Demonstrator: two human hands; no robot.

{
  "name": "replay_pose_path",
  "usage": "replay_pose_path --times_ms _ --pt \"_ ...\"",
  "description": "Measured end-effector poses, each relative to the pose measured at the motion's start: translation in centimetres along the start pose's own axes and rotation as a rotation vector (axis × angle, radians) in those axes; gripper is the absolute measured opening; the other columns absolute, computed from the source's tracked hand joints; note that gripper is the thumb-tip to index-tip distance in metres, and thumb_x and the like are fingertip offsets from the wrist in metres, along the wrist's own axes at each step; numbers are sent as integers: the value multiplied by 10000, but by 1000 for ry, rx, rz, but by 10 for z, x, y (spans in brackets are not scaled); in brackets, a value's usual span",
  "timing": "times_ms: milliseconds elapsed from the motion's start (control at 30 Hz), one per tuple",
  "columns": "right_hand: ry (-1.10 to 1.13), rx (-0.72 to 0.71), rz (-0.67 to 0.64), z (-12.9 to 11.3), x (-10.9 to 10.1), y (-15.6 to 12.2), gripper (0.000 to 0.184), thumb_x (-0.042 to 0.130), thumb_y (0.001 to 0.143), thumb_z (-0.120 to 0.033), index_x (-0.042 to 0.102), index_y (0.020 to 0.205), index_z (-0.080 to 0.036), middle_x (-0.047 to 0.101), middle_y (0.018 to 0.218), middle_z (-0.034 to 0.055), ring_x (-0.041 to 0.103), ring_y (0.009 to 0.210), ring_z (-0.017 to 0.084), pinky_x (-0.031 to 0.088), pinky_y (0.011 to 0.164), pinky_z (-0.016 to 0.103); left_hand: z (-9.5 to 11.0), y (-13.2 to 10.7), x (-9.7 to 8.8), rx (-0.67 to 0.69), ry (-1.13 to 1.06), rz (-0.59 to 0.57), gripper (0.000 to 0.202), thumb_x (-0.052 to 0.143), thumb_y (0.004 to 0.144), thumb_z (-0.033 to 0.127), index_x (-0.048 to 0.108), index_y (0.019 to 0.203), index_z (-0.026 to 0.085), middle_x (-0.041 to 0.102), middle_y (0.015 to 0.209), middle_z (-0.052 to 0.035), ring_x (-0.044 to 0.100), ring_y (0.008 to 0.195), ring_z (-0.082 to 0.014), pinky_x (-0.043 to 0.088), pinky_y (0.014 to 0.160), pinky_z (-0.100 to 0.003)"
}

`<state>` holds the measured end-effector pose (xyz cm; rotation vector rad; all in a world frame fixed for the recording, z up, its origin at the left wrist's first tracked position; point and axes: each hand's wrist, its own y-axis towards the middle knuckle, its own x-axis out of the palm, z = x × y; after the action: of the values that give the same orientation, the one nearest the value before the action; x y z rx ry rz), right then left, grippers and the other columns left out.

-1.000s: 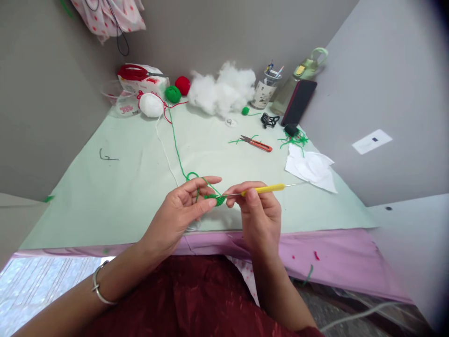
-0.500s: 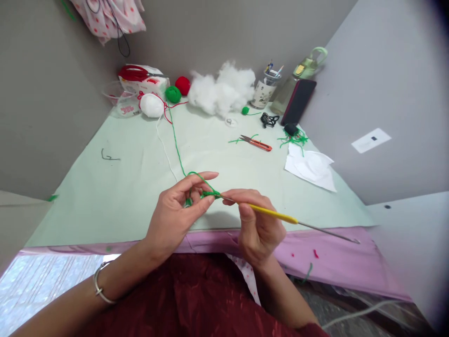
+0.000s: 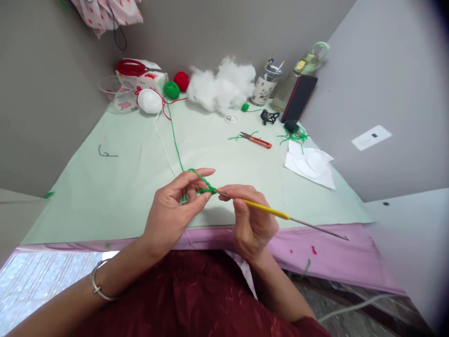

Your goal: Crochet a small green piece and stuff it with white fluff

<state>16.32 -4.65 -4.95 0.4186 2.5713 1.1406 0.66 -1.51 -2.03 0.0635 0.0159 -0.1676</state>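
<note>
My left hand (image 3: 171,201) pinches a small piece of green crochet work (image 3: 207,190) between thumb and fingers. Green yarn (image 3: 176,146) runs over its raised index finger and back to a green yarn ball (image 3: 171,90) at the far side of the table. My right hand (image 3: 250,220) is closed around a crochet hook (image 3: 266,209) with a yellow handle. One metal end of the hook meets the green work at my left fingertips; the other hooked end points to the lower right. Exactly how the tip sits in the stitches is too small to tell.
Along the back stand a white yarn ball (image 3: 150,101), a red yarn ball (image 3: 181,81), white stuffing (image 3: 222,86), a pen cup (image 3: 265,86), a green bottle (image 3: 291,84) and a phone (image 3: 299,99). Orange thread snips (image 3: 256,140) and white paper (image 3: 309,164) lie nearer.
My right hand and the crochet hook have shifted slightly left, and the hook's free end moved with them. My left hand still pinches the green work. The whole view has shifted a little.
</note>
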Motion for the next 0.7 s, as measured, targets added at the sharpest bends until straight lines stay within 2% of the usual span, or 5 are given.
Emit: replay_pose_path --times_ms 300,400,467,600,700 --pt "-73 -3 -38 0 -4 1 256 546 1041 -128 716 1169 -269 772 978 39 745 868 187 643 744 366 -1 -2 4 -66 -105 -19 379 811 868 213 787 1239 285 643 908 23 535 763 -117 437 775 -260" --pt "-281 -165 -77 2 -5 -4 277 638 995 -112 752 1188 -274 762 1073 80 748 977 214 647 770 365 2 -2 6 -228 -337 -109 508 850 844 248 737 1339 275 668 888 21 567 777 -116 457 754 -234" --pt "-286 -178 -67 2 -5 -4 279 654 987 -116 768 1181 -279 758 1102 86 744 989 216 645 768 361 5 0 4 -388 -505 -198 532 864 827 254 741 1345 245 606 748 53 478 613 -75 477 728 -228" --pt "85 174 74 1 -5 5 208 570 1044 -207 771 1061 -262 746 901 39 705 764 177 610 664 348 8 7 -2 -485 -660 -234 341 832 853 243 827 1192 207 428 617 110 144 472 -22 514 725 -233" --pt "276 329 68 2 -2 13 199 582 1047 -296 760 978 -238 746 886 37 676 700 159 590 628 333 6 10 -3 -424 -615 -216 348 831 854 225 825 1200 253 560 758 52 329 531 -31 497 696 -205"
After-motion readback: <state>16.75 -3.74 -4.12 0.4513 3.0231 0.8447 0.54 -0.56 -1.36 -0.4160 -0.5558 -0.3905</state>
